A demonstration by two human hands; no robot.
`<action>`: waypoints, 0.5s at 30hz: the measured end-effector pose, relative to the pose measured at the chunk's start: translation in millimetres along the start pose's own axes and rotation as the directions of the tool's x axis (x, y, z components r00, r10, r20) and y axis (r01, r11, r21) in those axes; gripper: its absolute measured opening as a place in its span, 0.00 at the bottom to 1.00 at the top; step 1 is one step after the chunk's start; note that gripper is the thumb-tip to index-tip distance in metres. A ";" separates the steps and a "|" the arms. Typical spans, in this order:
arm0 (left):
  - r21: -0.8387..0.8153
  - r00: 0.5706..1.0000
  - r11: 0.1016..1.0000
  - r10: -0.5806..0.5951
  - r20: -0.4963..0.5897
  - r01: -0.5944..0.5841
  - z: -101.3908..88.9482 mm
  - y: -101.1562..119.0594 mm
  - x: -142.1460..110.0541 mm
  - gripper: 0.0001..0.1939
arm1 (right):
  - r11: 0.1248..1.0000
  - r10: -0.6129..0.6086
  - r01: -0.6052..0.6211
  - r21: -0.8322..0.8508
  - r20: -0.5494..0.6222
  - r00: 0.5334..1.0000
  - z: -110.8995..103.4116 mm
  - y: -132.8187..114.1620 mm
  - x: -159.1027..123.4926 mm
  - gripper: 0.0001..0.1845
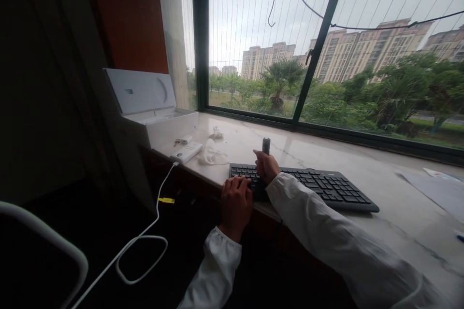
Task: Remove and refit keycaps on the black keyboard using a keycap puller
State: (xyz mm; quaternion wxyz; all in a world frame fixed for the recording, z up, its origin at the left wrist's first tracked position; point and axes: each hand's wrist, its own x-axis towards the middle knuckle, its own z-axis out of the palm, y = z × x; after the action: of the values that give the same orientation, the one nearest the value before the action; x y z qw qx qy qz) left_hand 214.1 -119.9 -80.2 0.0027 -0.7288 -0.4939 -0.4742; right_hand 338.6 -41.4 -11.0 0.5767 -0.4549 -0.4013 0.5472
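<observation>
A black keyboard (319, 186) lies on the pale marble windowsill counter (380, 174). My left hand (235, 203) rests on the keyboard's near left corner with its fingers curled over the edge. Just beyond it, my right hand (267, 166) is closed around a small dark cylindrical object (266, 145) that stands upright above the keys. Both arms wear white sleeves.
An open white box (152, 111) stands at the counter's left end. Beside it lie a white power bank (186, 152) with a white cable (145, 236) hanging down, and a crumpled white mask (212, 154). Papers (435, 186) lie at the right. A large window (326, 43) rises behind.
</observation>
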 end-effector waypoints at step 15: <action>-0.006 1.000 1.000 0.003 0.011 -0.003 -0.2 -0.1 0.1 0.14 | 0.998 -0.055 0.055 -0.018 0.044 0.998 1.5 2.6 -2.2 0.25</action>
State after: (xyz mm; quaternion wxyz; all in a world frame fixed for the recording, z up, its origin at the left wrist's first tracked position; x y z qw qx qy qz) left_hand 213.8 -119.9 -80.1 -0.0016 -0.7322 -0.4915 -0.4715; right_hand 336.3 -43.5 -13.1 0.5781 -0.4372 -0.4316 0.5370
